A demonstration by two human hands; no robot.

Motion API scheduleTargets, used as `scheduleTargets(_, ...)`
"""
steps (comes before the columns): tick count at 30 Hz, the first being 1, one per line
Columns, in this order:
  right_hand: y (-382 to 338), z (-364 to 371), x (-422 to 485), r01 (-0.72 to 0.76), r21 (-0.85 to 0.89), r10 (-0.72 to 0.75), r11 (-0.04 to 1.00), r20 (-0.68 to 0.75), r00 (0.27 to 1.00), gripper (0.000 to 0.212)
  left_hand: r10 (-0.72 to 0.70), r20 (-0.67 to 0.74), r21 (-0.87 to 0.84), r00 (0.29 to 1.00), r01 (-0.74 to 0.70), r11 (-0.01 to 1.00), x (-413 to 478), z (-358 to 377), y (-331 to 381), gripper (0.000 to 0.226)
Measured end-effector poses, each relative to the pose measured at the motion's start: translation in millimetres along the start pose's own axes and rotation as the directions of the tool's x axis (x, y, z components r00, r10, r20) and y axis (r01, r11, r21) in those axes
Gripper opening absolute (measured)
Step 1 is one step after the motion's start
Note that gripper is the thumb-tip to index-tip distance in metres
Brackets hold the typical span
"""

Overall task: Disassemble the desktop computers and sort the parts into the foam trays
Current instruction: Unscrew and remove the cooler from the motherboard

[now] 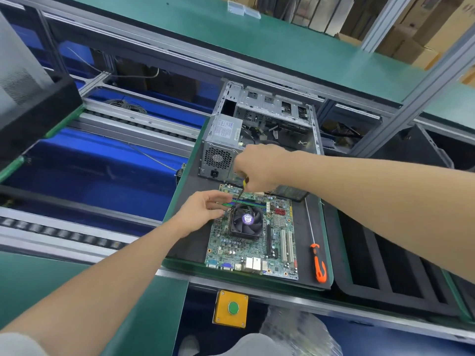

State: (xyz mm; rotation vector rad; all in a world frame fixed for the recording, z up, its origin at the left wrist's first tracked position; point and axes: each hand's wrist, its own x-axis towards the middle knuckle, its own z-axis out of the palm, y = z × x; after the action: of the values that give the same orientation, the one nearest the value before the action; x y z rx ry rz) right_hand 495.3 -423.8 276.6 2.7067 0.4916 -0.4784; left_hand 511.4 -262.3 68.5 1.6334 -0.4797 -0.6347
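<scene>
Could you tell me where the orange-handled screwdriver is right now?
In the head view, the orange-handled screwdriver lies on the black mat just right of the motherboard, its handle nearest the person.

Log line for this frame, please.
right hand: grips small screwdriver at motherboard | left hand: fingertips by fan cooler | orange screwdriver: lies on mat

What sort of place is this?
Probably a factory-style computer teardown line: roller conveyor rails run beside the green bench, an opened desktop case and bare motherboard sit on a work pallet, and a slotted foam tray waits alongside.
</scene>
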Motion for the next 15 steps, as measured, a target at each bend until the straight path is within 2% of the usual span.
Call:
scheduleTargets(7,-1,11,11,-0.027,0.039,0.025,0.999,0.063,0.998,0.023,-0.041,-0.122,0.198,0.992,0.065,0.978,1,9,0,0.021)
scheduleTargets(11,2,8,11,-0.01,0.087,0.006,0.996,0.042,0.999,0.025,-0.07,-0.175,0.192,0.982,0.104,0.976,1,15,0,0.014)
scheduleTargets(15,-5,11,13,-0.02,0.097,0.016,0.995,0.044,0.999,0.016,-0.077,-0.223,0.175,0.972,0.118,0.977,3,16,2,0.012)
